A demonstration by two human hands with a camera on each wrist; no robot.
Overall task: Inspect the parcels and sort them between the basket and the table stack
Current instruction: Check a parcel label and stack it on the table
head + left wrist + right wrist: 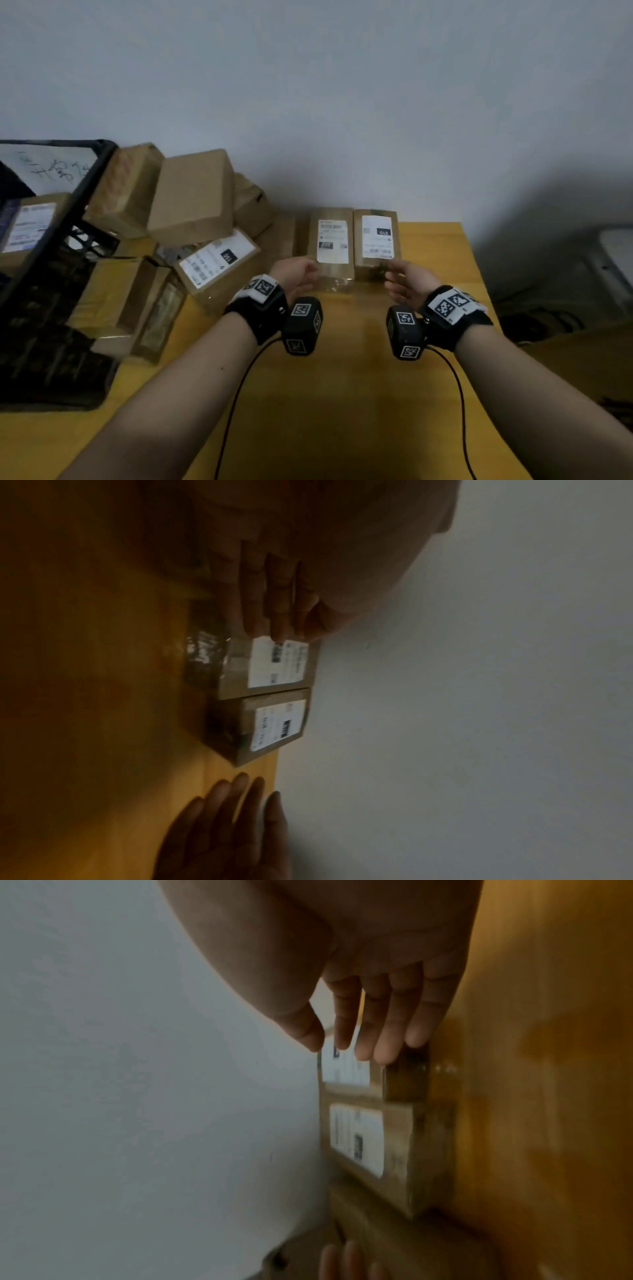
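Two labelled parcels stand side by side, touching, at the counter's (342, 394) far edge against the wall: the left parcel (331, 246) and the right parcel (376, 240), at 12 o'clock from the hands. The left hand (295, 274), grip spread, hovers at the left parcel's near corner; contact cannot be told. The right hand (407, 284), grip likewise spread, is just beside the right parcel. At 9 o'clock, a heap of parcels (191, 195) leans beside the black basket (44, 246).
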